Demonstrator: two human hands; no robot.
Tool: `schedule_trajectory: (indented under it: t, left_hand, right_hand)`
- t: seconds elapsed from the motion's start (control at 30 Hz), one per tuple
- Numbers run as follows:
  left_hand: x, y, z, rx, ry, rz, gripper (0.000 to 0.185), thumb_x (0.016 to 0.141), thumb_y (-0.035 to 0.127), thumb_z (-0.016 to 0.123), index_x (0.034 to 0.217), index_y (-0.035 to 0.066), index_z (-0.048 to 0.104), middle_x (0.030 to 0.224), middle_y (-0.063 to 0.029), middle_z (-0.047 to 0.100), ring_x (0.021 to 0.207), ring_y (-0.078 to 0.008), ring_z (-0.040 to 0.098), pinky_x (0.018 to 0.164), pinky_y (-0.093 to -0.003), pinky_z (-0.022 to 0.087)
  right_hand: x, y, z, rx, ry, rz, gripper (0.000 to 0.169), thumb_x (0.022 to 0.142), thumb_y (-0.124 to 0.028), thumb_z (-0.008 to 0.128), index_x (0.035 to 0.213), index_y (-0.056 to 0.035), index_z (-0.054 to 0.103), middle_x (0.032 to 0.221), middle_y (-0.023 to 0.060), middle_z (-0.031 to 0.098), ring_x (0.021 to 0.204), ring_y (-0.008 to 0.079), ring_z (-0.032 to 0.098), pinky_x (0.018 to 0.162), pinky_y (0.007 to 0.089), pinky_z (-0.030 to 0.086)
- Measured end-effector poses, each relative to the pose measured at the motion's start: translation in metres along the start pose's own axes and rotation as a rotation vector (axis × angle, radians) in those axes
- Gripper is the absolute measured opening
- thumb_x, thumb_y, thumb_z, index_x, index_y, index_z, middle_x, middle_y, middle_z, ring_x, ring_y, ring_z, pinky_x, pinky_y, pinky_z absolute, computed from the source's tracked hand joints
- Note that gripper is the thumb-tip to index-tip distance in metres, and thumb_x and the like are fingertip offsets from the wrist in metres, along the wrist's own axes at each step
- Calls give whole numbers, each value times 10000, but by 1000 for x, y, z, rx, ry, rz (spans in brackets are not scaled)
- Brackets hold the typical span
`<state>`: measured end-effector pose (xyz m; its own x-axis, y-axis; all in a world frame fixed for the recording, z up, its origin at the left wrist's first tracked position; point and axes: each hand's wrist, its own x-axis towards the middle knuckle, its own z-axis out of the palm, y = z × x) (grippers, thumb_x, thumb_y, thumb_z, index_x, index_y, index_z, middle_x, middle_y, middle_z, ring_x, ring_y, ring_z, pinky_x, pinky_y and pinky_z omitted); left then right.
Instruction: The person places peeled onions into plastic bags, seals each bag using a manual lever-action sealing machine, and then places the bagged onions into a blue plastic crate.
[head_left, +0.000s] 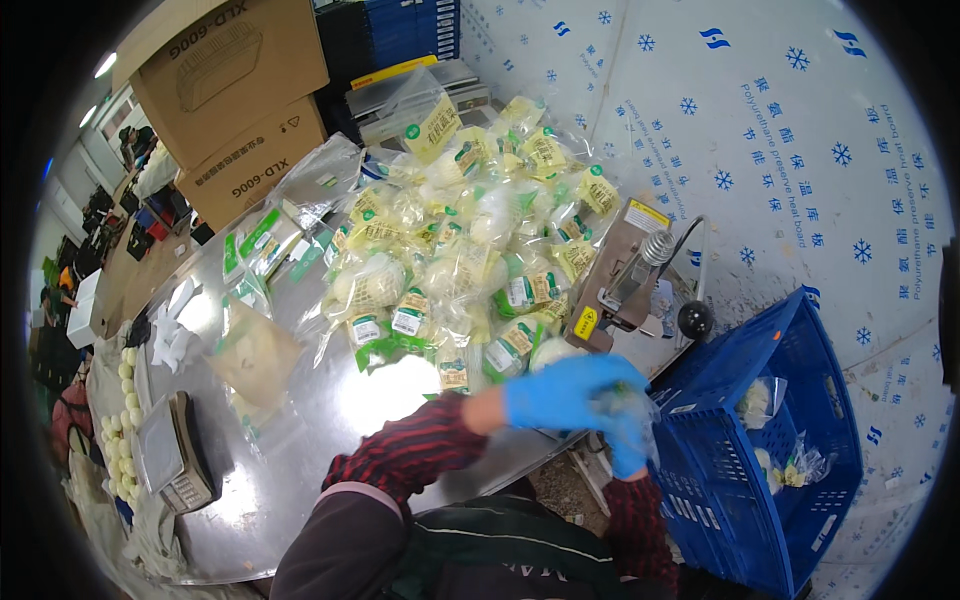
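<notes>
My left hand (556, 390), in a blue glove, reaches across my body and closes on a clear plastic bag (624, 405). My right hand (628, 448), gloved in blue too, grips the same bag from below. The contents are blurred and mostly covered by my fingers; some green shows. Just beyond my hands lies a heap of bagged pale vegetables (457, 262) with yellow and green labels. A brown bag-sealing press (611, 281) with a spring and a black ball knob stands at the heap's right. Close by on the right is a blue plastic crate (720, 465) with a few bagged vegetables inside.
The steel table (300, 457) carries a weighing scale (180, 457), a brown paper sheet (255, 352) and flat printed bags (262, 240). Pale round vegetables (124, 442) lie at the far left. Cardboard boxes (232, 82) stand behind; a printed wall panel (750, 150) bounds the right.
</notes>
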<state>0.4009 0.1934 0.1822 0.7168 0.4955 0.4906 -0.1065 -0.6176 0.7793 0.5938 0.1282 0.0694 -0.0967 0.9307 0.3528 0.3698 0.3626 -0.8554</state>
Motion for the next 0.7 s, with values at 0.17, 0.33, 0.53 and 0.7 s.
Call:
schedule_trajectory:
  t: [0.17, 0.33, 0.53, 0.7]
  left_hand:
    - [-84, -61, -157, 1215, 296, -566, 787, 745, -68, 582, 1430, 270, 393, 1441, -145, 413, 787, -329, 653, 639, -395, 546]
    - [-69, -155, -201, 1378, -119, -267, 835, 765, -81, 523, 1452, 352, 327, 1551, -129, 197, 648, -324, 640, 577, -396, 553]
    - [-45, -219, -204, 1288, -654, -9, 498, 794, 37, 567, 1250, 239, 563, 1319, -137, 541, 626, -347, 646, 590, -411, 550]
    - [-40, -155, -223, 773, -112, -452, 162, 787, 96, 610, 927, 46, 675, 909, -134, 686, 677, -313, 668, 612, -398, 530]
  right_hand:
    - [2, -117, -58, 195, 343, 135, 303, 995, -271, 446, 1107, -9, 548, 1163, 135, 599, 1056, 213, 582, 915, 323, 481]
    - [-6, -150, -161, -482, 954, -74, 363, 1008, -278, 421, 1213, -1, 535, 1206, 159, 586, 1132, 246, 561, 958, 356, 464]
    - [-44, -50, -264, -934, 579, 297, 506, 895, -168, 586, 1359, -13, 455, 1359, 173, 496, 1251, 300, 477, 1052, 390, 370]
    - [-32, -83, -196, -1033, 632, 305, 482, 907, -160, 586, 1357, -26, 477, 1429, 155, 439, 1293, 301, 438, 1058, 397, 354]
